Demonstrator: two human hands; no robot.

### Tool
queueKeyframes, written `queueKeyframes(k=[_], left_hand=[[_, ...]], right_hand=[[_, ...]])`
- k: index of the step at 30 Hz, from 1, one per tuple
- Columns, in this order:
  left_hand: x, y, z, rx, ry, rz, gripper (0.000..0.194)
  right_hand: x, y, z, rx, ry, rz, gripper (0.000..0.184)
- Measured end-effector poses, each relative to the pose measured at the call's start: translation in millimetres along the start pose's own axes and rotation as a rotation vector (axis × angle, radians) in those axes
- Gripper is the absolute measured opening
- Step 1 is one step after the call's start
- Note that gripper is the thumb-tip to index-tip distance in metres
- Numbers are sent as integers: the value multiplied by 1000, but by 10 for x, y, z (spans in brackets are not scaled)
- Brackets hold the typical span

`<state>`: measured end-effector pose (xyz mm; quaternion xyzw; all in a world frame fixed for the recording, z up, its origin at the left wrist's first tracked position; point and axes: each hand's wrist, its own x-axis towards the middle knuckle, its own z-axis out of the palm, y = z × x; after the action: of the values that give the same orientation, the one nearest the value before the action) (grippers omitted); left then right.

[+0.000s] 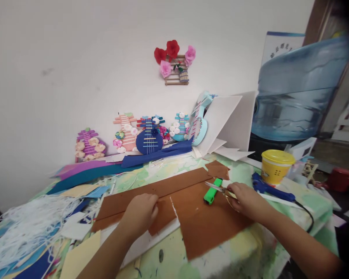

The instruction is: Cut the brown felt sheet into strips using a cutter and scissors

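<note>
Left hand [142,211] in from 7 o'clock, palm down, fingers curled on the brown sheets [212,232], can't tell if it's pinching anything; right hand [246,197] in from 4 o'clock, fingers round the gold-coloured handles of metal scissors [212,186], slim blades aimed at 10 o'clock across a glossy green plastic tool [213,193]. Brown sheets are matte, overlapping, mid-table between and beyond the hands, one rough whitish edge just right of the left hand; smooth blue glue gun [273,190] at right hand's 3 o'clock, tangled white string [29,221] at left hand's 9 o'clock
</note>
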<state>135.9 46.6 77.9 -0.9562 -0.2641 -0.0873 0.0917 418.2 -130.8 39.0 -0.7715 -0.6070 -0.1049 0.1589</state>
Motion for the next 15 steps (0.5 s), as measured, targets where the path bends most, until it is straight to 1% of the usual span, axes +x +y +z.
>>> queueKeyframes(k=[2, 4, 6, 8, 10, 12, 13, 15], left_hand=[[-9, 3, 18, 16, 2, 3, 14], [-13, -4, 15, 25, 5, 4, 14], [-2, -26, -4, 27, 16, -5, 15], [33, -62, -27, 22, 27, -23, 16], [96, -110, -41, 10, 31, -46, 17], [187, -166, -46, -6, 25, -72, 17], [242, -198, -44, -13, 21, -87, 17], [362, -271, -33, -23, 6, -122, 18]], right_hand=[[56, 24, -25, 76, 105, 82, 19], [81, 76, -80, 222, 228, 203, 20], [72, 128, -140, 471, 374, 331, 22], [32, 142, -180, 784, 514, 423, 25], [-25, 87, -185, 1075, 594, 471, 29], [-76, -41, -154, 1285, 574, 487, 33], [-92, -126, -128, 1351, 528, 483, 34], [-95, -315, -67, 1404, 387, 442, 36]])
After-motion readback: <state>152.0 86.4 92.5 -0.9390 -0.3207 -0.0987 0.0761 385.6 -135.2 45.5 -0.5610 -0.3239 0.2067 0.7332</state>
